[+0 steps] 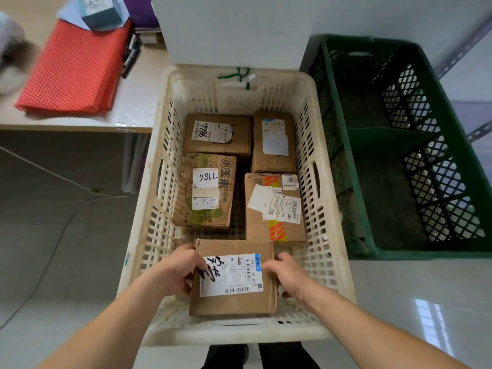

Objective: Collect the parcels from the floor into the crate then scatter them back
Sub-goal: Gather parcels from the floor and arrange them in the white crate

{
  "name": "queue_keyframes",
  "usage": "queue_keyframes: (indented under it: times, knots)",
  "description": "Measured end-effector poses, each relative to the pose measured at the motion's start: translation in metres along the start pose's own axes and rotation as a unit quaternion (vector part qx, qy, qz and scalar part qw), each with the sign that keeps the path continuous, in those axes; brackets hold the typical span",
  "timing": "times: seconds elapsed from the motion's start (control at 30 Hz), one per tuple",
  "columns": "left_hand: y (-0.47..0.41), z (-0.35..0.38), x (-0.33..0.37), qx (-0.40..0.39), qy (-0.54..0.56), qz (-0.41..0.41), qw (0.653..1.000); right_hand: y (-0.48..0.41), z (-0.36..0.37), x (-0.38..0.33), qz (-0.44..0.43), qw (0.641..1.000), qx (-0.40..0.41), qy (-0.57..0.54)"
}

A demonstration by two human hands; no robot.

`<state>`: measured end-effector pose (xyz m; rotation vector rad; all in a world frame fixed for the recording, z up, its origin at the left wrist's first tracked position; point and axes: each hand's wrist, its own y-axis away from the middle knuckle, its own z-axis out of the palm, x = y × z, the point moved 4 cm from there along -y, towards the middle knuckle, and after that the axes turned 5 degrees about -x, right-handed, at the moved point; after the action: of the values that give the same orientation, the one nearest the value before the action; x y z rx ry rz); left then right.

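A cream slotted crate (pixel 316 166) stands on the floor in front of me. Several brown cardboard parcels lie on its bottom: one marked 7786 (pixel 217 135) at the back left, a plain one (pixel 274 142) at the back right, a corn-printed box (pixel 206 190) in the middle left, and one with orange tape (pixel 274 209) in the middle right. At the near end a cardboard parcel (pixel 234 278) with a white shipping label sits between both hands. My left hand (pixel 181 267) grips its left edge. My right hand (pixel 286 275) grips its right edge.
A green lattice crate (pixel 346 145) stands right beside the cream one. To the left is a low beige surface (pixel 133 102) with a folded red mesh mat (pixel 72 70) and a teal box (pixel 102 10). A white wall panel (pixel 234 30) rises behind the crate.
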<state>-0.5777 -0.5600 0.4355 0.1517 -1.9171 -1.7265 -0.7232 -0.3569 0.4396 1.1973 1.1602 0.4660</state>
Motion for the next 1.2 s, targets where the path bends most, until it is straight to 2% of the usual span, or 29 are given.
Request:
queue_keyframes:
  times: [0.1, 0.23, 0.47, 0.6, 0.77, 1.0, 1.2]
  knots:
    - [-0.009, 0.012, 0.001, -0.016, -0.014, 0.001, 1.000, -0.003, -0.005, 0.003, 0.017, 1.000, 0.024, -0.005]
    - [-0.021, 0.038, 0.003, -0.018, -0.086, 0.009, 0.996, -0.011, -0.017, 0.013, 0.041, 0.997, 0.072, 0.001]
    - [-0.043, 0.092, 0.006, 0.010, -0.196, 0.035, 0.980, -0.045, -0.041, 0.057, 0.014, 0.986, 0.168, -0.010]
    - [-0.058, 0.100, 0.007, 0.037, -0.236, 0.029, 0.971, -0.004, -0.027, 0.028, 0.013, 0.982, 0.188, 0.010]
    - [-0.074, 0.100, 0.005, 0.043, -0.299, 0.005, 0.953, -0.019, -0.020, 0.031, 0.016, 0.978, 0.191, 0.077]
    - [-0.093, 0.099, 0.005, 0.053, -0.442, 0.027, 0.895, -0.035, -0.033, 0.026, 0.053, 0.968, 0.165, 0.181]
    - [-0.100, 0.095, 0.005, 0.067, -0.476, 0.026, 0.876, -0.045, -0.030, 0.021, 0.084, 0.925, 0.121, 0.351]
